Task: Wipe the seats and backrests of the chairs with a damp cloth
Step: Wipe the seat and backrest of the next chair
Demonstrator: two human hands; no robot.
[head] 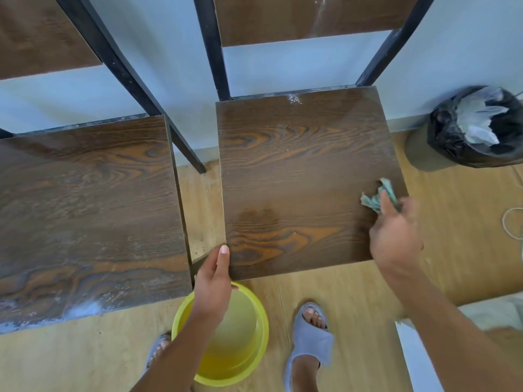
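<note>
Right hand [396, 236] clenches the cloth [377, 197] at the seat [297, 179] edge — left hand [213, 275] steadies the corner; overlap strokes, reach the dusty back edge.

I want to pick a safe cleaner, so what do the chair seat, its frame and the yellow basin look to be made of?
Chair seat: likely laminate or veneered board with a dark, bold, slightly glossy wood grain.
Frame: probably black-painted metal, given its thin square bars with whitish scuffs.
Yellow basin: plastic, translucent and smooth-moulded.
</note>
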